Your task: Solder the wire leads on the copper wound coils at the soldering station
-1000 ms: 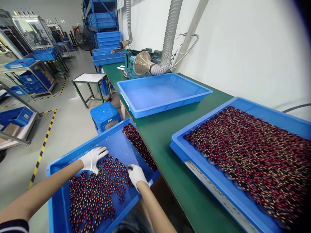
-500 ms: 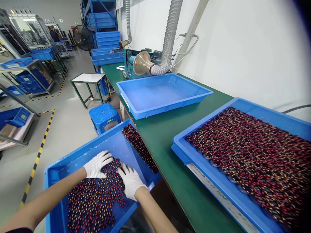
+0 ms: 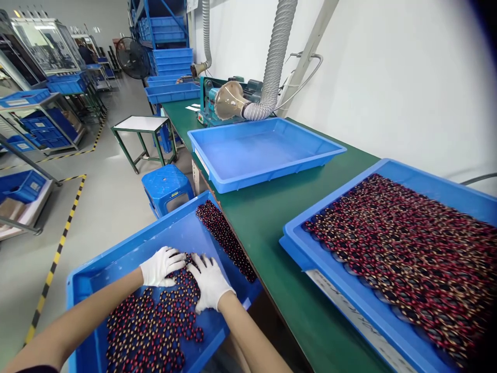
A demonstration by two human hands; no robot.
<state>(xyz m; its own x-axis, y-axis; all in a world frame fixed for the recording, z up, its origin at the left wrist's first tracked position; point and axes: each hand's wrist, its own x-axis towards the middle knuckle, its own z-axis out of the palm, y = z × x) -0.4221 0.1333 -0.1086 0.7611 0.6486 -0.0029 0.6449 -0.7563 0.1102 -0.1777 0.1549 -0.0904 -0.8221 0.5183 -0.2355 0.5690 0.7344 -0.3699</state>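
Observation:
My left hand (image 3: 162, 267), in a white glove, lies palm down with fingers stretched out on the far edge of a layer of small dark parts with red and copper-coloured spots (image 3: 155, 324). Beside it my right hand (image 3: 209, 282), gloved too, rests at the layer's right edge with its fingers spread. Both hands touch the parts, and the fingertips are close together; neither grips anything that I can see. The parts lie on the floor of a blue tray (image 3: 135, 243). Against that tray's far right side sits a separate dense strip of similar parts (image 3: 225, 238).
On the green workbench (image 3: 267, 243) stand a shallow blue tray (image 3: 256, 150) and, at right, a blue tray (image 3: 297, 228) covered with red and copper-coloured parts. A teal machine with a suction funnel (image 3: 230, 101) is behind. A blue stool (image 3: 166, 186) stands past the near tray.
Both hands have shifted slightly and come closer together at the far edge of the parts. My left hand has moved a little right. The view has shifted slightly.

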